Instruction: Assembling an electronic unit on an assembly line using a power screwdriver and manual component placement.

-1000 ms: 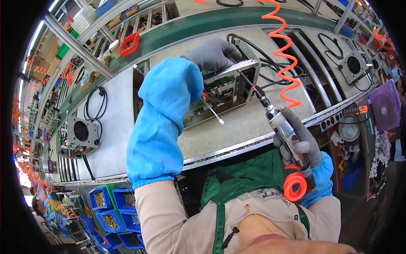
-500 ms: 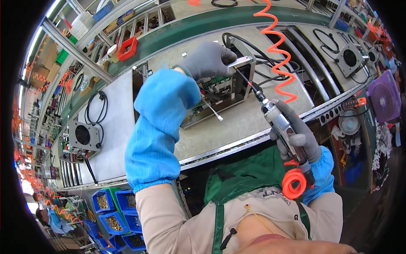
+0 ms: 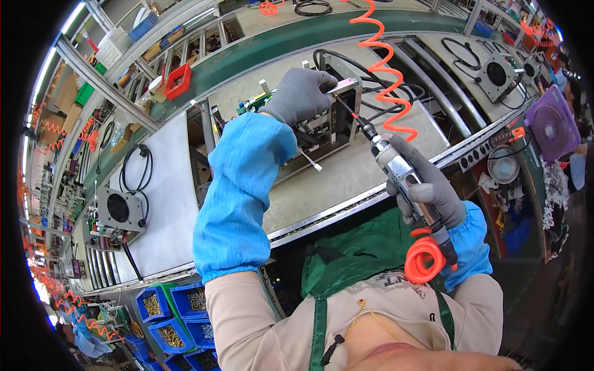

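Note:
My left hand (image 3: 301, 96), in a grey glove, has its fingers closed on a small pale pink-and-white bar (image 3: 344, 85) at the upper edge of a metal equipment case (image 3: 354, 111). Circuit boards and wiring show inside the case, partly covered by my hand and blue sleeve. A short cable with a white plug (image 3: 317, 167) hangs out over the near side. My right hand (image 3: 436, 191), also gloved, grips a silver air screwdriver (image 3: 396, 164) with its fingers wrapped round the body. The long bit slants up to the case edge just below the bar; exact contact cannot be made out.
An orange coiled air hose (image 3: 387, 68) hangs beyond the screwdriver; another coil (image 3: 424, 260) is at its rear end. Black cables lie behind the case. Finished-looking fan units (image 3: 117, 208) stand left and right. Blue bins (image 3: 168, 336) of screws sit lower left, a red bin (image 3: 178, 81) farther back.
The whole view has shifted slightly, with the bench things now farther left. My left forearm has come a little to the right. Both hands keep their grips, and the bit stays at the case edge.

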### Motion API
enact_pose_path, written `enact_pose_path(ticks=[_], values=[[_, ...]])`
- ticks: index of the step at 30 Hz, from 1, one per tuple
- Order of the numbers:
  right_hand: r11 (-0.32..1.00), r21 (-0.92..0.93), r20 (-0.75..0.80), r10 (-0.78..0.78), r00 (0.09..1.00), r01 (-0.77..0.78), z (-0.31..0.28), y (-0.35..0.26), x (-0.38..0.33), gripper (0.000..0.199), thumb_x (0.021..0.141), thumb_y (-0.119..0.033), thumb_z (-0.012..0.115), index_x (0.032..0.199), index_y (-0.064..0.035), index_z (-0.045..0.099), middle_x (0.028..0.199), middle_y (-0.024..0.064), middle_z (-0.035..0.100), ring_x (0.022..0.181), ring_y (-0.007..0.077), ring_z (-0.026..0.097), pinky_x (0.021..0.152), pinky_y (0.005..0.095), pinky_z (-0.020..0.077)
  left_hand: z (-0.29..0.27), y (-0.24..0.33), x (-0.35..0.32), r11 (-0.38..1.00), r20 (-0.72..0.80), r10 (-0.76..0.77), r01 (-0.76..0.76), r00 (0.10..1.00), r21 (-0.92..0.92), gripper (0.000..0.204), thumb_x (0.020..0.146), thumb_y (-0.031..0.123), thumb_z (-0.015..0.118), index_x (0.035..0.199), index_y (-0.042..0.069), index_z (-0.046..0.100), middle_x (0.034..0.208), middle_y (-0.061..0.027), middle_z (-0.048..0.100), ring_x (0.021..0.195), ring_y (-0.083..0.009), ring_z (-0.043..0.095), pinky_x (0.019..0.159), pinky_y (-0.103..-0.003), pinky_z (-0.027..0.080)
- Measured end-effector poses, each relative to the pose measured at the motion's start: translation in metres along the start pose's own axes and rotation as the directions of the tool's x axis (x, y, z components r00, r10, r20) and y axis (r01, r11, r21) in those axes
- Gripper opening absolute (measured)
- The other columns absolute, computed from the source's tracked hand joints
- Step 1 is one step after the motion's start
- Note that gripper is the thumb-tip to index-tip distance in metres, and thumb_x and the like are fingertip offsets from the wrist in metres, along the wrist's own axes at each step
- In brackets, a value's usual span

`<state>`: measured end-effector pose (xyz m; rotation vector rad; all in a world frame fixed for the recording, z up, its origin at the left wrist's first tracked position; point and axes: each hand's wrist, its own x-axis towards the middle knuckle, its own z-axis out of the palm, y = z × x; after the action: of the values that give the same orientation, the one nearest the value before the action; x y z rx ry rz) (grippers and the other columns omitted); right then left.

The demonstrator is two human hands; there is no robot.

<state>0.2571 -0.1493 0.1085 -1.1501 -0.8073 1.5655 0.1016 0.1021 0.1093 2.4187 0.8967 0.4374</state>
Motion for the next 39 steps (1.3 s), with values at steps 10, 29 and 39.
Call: enact_pose_path(ticks=[10,29,39], values=[[0.995,-0.098,-0.065,0.016,0.998,-0.023,0.0,0.002,0.001,0.105,0.055,-0.027,0.073,0.149,-0.0151,0.027,0.092,0.0113,0.058,0.054,0.0128,0.059,0.047,0.0234,0.0499,0.001,0.0,0.002,1.0,-0.017,0.01,-0.01,1.0,0.017,0.037,0.075,0.007,0.065,0.112,0.004,0.067,0.099,-0.013,0.071,0.088,-0.0179,0.069,0.082,-0.028,0.052],[0.996,-0.087,-0.035,-0.02,0.999,0.017,0.003,0.004,-0.001,0.09,0.066,-0.006,0.059,0.149,-0.0162,0.026,0.086,0.0079,0.055,0.057,0.0149,0.057,0.054,0.0282,0.0497,0.015,-0.004,0.007,0.992,-0.08,0.117,-0.113,0.99,0.056,0.031,0.075,0.02,0.064,0.105,0.012,0.069,0.092,-0.0125,0.069,0.084,-0.0295,0.067,0.08,-0.037,0.053],[0.993,-0.12,-0.035,0.004,0.999,-0.008,0.001,0.001,-0.004,0.09,0.067,-0.007,0.061,0.149,-0.0144,0.025,0.084,0.0077,0.055,0.061,0.0155,0.058,0.056,0.0286,0.0501,0.013,-0.002,0.006,0.966,-0.024,0.067,-0.058,0.997,0.25,0.034,0.078,0.024,0.065,0.107,0.008,0.068,0.092,-0.0177,0.068,0.084,-0.0329,0.066,0.077,-0.04,0.051]])
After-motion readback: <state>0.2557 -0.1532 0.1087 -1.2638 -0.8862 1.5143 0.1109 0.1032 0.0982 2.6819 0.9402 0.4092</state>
